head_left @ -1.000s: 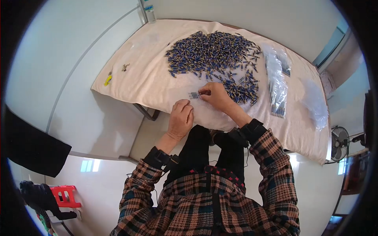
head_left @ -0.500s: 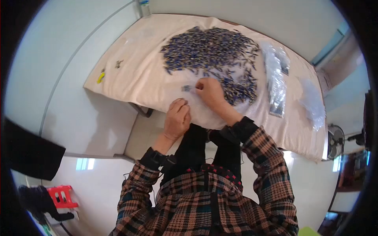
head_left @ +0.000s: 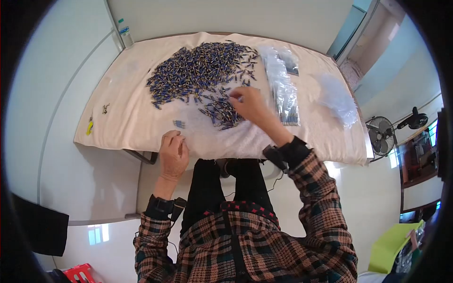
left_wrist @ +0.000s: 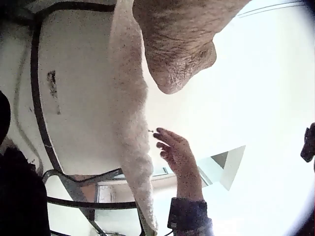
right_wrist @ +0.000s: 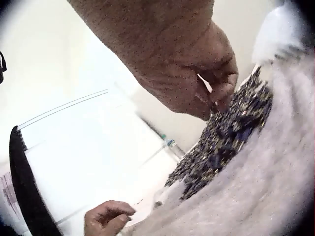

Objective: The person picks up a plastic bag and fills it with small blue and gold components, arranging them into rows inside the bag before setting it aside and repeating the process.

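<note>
My left hand (head_left: 173,153) is at the table's front edge with its fingers bent, gripping the near side of a thin clear plastic bag (head_left: 192,126). Just past those fingertips lies a short row of small blue-and-brass pieces (head_left: 179,123), seen through the film. My right hand (head_left: 250,106) hovers over a smaller heap of the same pieces (head_left: 221,113), thumb and forefinger together. In the left wrist view a tiny piece (left_wrist: 151,131) juts from the right hand's fingertips. The right wrist view has that hand (right_wrist: 192,64) in front of the large pile (right_wrist: 226,132).
The main pile (head_left: 193,68) covers the middle of the cream cloth (head_left: 127,108). Filled clear bags (head_left: 281,89) lie to its right, with loose plastic bags (head_left: 335,99) farther right. A bottle (head_left: 125,33) stands at the back left corner; a yellow item (head_left: 89,126) lies at the left edge.
My right hand has moved away from the row of pieces, rightward to the smaller heap. The left hand stays by the row. The head view has turned to the right.
</note>
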The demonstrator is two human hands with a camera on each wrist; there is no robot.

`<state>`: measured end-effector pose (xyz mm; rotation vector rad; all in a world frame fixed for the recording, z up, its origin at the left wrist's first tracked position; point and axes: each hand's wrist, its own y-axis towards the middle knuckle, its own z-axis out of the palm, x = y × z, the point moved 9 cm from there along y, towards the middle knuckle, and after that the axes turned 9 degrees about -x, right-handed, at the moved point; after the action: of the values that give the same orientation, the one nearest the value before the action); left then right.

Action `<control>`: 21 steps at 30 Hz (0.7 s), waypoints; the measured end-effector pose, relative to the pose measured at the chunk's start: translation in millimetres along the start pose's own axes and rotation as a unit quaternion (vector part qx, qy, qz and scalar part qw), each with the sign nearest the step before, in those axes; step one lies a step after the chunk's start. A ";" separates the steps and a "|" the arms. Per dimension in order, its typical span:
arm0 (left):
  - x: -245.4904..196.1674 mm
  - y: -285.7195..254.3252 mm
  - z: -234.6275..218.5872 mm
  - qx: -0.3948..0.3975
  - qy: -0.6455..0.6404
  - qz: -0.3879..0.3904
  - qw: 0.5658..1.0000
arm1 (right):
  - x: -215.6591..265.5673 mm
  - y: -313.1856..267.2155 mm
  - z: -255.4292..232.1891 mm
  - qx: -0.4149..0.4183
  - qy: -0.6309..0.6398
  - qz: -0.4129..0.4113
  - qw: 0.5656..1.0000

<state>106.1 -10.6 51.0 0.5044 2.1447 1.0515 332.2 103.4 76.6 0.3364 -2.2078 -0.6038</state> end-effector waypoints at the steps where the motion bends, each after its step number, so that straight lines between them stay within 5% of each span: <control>1: -6.8 4.7 0.4 0.001 0.010 0.001 1.000 | -16.3 -0.2 -14.0 -0.002 -0.002 -0.001 1.000; 3: -17.6 10.5 10.3 0.001 0.018 0.002 1.000 | -41.1 -4.6 -20.7 0.058 -0.177 -0.035 0.982; 5: -16.0 15.5 42.5 0.063 -0.066 -0.083 0.992 | -49.3 -9.7 -14.6 0.055 -0.167 -0.042 0.983; 8: -26.8 40.2 81.8 0.076 -0.014 -0.052 0.996 | -44.8 -12.5 -5.2 0.047 -0.142 -0.055 0.987; 11: -29.2 54.1 118.8 0.192 0.068 -0.049 0.978 | -29.2 -10.5 16.4 0.093 -0.118 -0.054 0.987; 16: -15.1 55.5 143.3 0.271 0.034 -0.119 0.954 | -11.9 -13.2 26.5 0.063 -0.042 -0.084 0.994; 21: 0.6 52.7 147.6 0.250 -0.009 -0.170 0.953 | -33.4 -22.3 34.4 0.043 0.151 0.060 0.986</control>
<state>214.6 100.1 28.4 0.3463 2.3713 0.3073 328.1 109.3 24.3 0.3135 -1.9494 -0.3653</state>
